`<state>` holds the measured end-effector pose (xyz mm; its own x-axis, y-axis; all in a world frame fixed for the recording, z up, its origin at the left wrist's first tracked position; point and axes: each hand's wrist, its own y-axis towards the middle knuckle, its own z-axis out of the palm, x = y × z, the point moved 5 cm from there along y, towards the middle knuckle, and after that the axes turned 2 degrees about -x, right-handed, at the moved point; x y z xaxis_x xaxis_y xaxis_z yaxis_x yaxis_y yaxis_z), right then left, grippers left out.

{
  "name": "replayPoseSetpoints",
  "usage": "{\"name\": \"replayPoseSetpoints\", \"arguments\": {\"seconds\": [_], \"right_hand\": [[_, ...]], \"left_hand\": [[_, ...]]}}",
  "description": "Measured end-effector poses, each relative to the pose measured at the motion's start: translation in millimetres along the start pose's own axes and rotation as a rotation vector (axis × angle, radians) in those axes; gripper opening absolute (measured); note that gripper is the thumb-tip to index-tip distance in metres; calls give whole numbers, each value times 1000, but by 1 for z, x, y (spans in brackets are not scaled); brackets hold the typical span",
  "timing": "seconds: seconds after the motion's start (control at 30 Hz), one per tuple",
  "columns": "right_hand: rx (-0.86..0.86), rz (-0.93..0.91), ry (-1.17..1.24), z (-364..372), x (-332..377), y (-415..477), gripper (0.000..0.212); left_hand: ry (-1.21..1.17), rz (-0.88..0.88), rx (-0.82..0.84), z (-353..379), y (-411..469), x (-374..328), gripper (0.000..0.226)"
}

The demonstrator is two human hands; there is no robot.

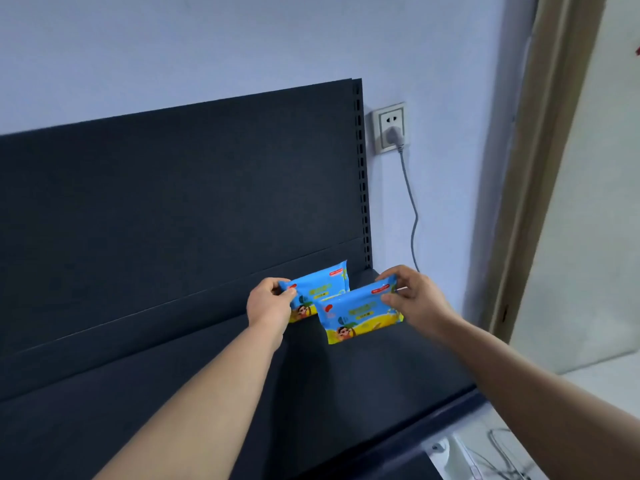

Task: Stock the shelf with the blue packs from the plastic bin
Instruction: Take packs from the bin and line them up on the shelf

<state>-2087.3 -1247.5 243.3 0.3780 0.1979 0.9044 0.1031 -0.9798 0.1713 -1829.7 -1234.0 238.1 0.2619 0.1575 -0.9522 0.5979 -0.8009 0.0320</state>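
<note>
both long axes sideways, left hand (270, 303) gripping rear blue pack (323, 280), right hand (417, 299) gripping front blue pack (358, 315)

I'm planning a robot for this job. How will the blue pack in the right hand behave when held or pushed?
Pinched at one end by the right hand, the blue-and-yellow plastic film pack barely sags, so probably light and fairly firm. Its glossy film may slip in a loose grip. Flat-sided, it likely won't roll on the dark shelf.
</note>
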Motion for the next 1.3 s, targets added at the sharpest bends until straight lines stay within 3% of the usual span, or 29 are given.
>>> {"name": "replayPoseSetpoints", "arguments": {"seconds": [0.23, 0.43, 0.63, 0.73, 0.8, 0.83, 0.93, 1.0, 1.1, 1.2, 1.3], "right_hand": [[118, -4, 68, -13, -15, 67, 34], [166, -28, 75, -1, -24, 105, 29], [116, -21, 84, 17, -27, 129, 28], [64, 14, 67, 29, -35, 139, 28], [38, 31, 52, 36, -36, 144, 28], [16, 41, 53, 38, -36, 145, 29], [-77, 59, 28, 38, -36, 147, 37], [-74, 61, -44, 40, -39, 147, 44], [62, 89, -57, 52, -47, 145, 41], [70, 63, -90, 54, -48, 145, 34], [87, 52, -116, 53, -46, 144, 40]], "left_hand": [[13, 3, -48, 58, 32, -19, 9], [25, 34, -195, 65, 39, -17, 16], [0, 53, -301, 64, 49, -14, 23], [-125, 8, -371, 59, 45, -7, 17], [-252, -21, -320, 58, 38, -4, 9], [-263, -23, -251, 60, 36, -3, 15], [53, 15, -64, 68, 32, 0, 36], [235, 33, -57, 73, 33, 4, 43], [301, 27, -83, 80, 33, 5, 36], [302, 3, -111, 85, 32, 2, 30], [309, -7, -135, 86, 32, -1, 32]]}}
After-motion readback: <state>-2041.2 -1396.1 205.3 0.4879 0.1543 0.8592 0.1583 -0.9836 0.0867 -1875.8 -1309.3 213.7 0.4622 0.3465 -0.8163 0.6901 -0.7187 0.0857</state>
